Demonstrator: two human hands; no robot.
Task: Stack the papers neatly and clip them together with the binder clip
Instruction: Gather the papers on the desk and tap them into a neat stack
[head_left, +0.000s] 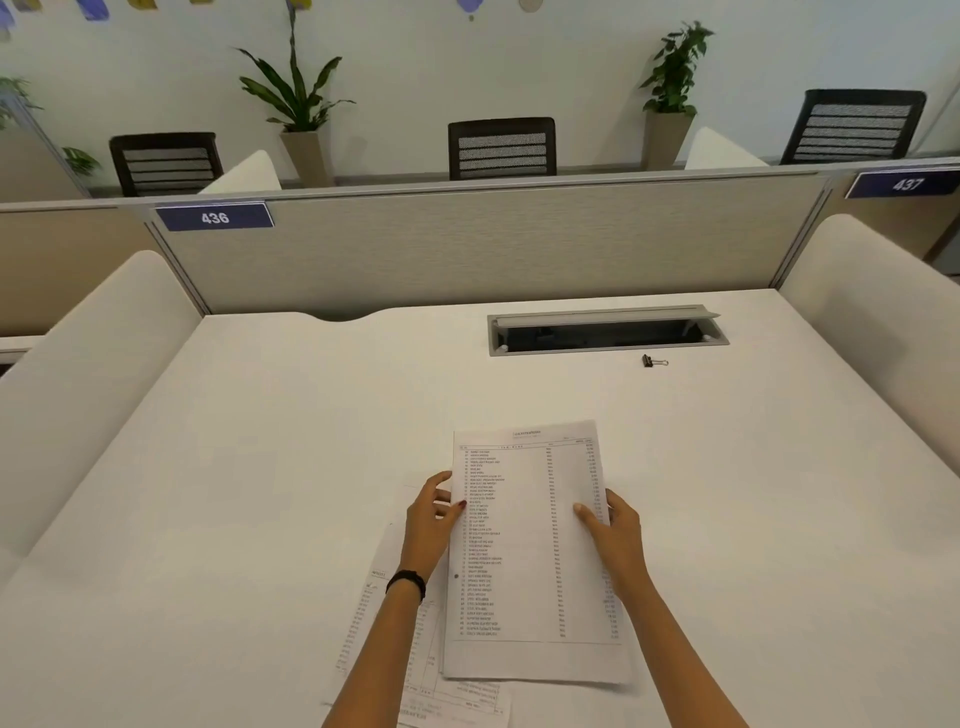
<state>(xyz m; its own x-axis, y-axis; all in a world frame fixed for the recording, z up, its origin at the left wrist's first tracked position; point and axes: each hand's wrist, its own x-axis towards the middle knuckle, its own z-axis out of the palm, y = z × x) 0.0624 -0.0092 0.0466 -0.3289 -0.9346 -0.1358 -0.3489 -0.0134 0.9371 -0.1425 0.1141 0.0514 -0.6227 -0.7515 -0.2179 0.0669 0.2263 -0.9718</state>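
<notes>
A stack of printed sheets (524, 551) is held above the white desk, its top page showing a long printed list. My left hand (434, 519) grips the stack's left edge, thumb on top. My right hand (610, 530) grips the right edge the same way. More printed sheets (395, 649) lie flat on the desk under my left forearm, skewed to the left. A small black binder clip (652, 361) lies on the desk far ahead to the right, well away from both hands.
An open grey cable tray (608, 330) is set into the desk just behind the clip. A beige partition (467, 249) with a "436" label closes the back. Rounded white side panels (88, 374) flank the desk left and right.
</notes>
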